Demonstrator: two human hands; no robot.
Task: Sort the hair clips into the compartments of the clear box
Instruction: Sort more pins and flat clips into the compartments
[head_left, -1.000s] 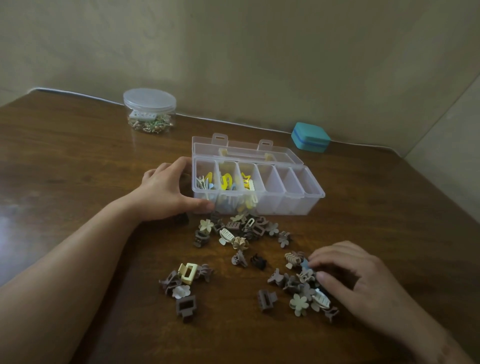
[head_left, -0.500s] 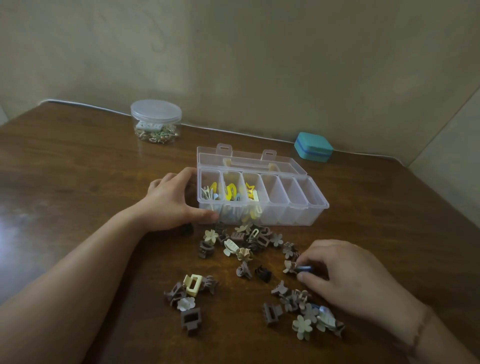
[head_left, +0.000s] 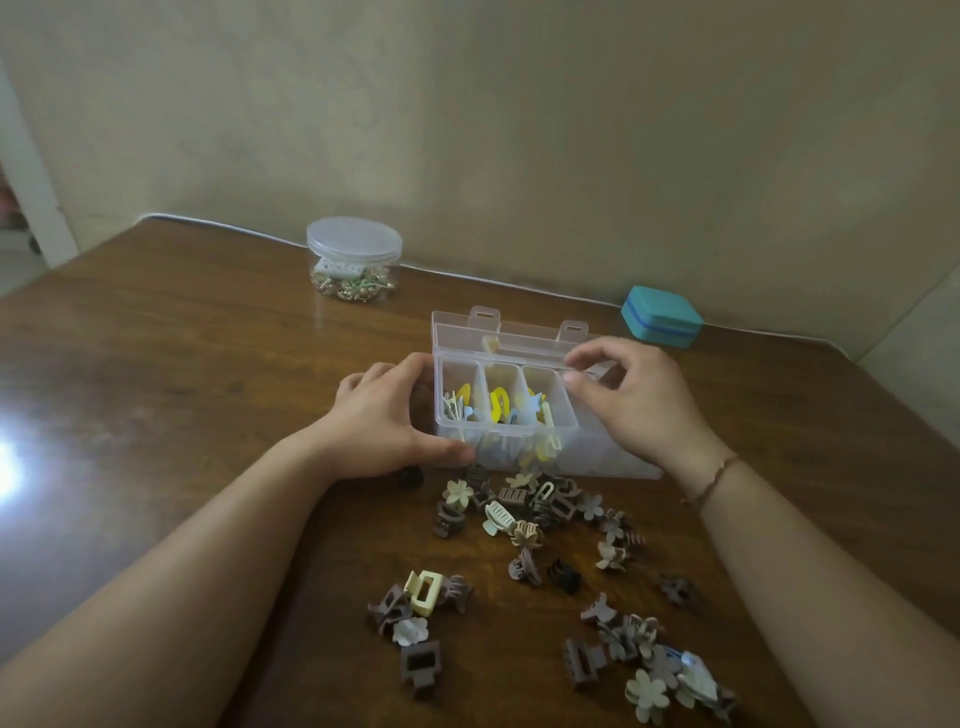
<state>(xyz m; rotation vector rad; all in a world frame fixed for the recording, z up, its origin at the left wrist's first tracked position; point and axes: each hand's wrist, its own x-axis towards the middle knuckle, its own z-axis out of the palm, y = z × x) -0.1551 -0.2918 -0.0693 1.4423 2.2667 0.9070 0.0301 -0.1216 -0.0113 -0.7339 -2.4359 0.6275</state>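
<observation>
At the bench's (head_left: 156, 374) centre, the clear box (head_left: 470, 423) holds yellow and blue clips in three left compartments. Left hand (head_left: 379, 421) grips its left end; right hand (head_left: 631, 400) fingers pinched above it, contents unclear. Hair clips (head_left: 524, 535) scatter at six o'clock; no legible writing.

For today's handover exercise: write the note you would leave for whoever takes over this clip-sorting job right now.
Left hand: grips the left end of the clear box, steadying it.
Right hand: over the box's right compartments, fingertips pinched; whether it holds a clip cannot be told.
Done: the three left compartments hold yellow, blue and cream clips.
Left: the brown, beige and black hair clips lie scattered on the table in front of the box, all to be sorted.
</observation>
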